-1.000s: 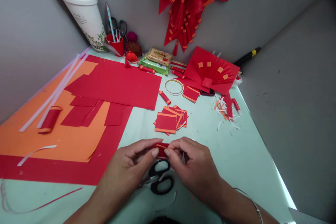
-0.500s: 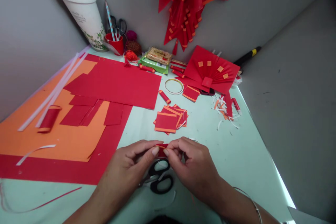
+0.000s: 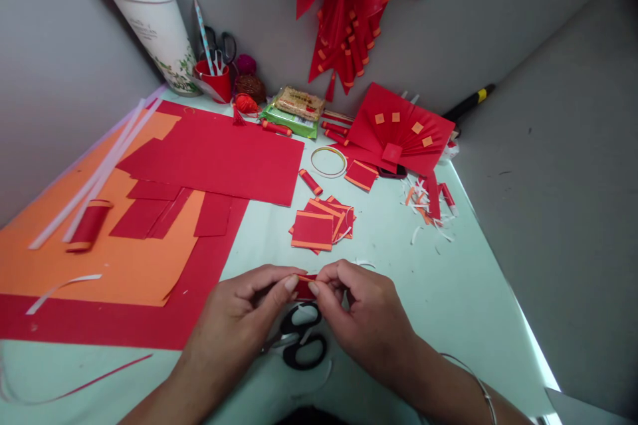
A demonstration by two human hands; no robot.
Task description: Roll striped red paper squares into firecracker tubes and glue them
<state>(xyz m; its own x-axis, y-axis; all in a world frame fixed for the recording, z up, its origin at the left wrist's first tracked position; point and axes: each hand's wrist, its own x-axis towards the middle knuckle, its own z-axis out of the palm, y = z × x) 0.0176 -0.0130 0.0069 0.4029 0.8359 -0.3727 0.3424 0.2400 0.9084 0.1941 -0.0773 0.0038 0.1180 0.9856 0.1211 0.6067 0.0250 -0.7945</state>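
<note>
Between my left hand (image 3: 244, 309) and my right hand (image 3: 366, 312) is a small red paper piece (image 3: 306, 289) with a thin orange edge along its top. Thumb and fingers of each hand pinch one end of it. Black-handled scissors (image 3: 304, 352) lie on the table just below the paper, their blades partly hidden by my left hand. Beyond my fingers rests a loose stack of red squares with orange borders (image 3: 312, 230). A small red roll with orange ends (image 3: 311, 182) lies behind the stack.
Red sheets (image 3: 224, 153) and an orange sheet (image 3: 144, 272) cover the left side, with a larger red roll (image 3: 90, 226) on top. At the back stand a white cup (image 3: 149, 20) and a folded red fan (image 3: 403, 133). Paper scraps (image 3: 423, 202) lie at the right; a tape ring (image 3: 329, 174) is mid-table.
The view has shifted slightly, moving the scene a little to the left. Both hands keep nearly the same pinch on the red paper piece.
</note>
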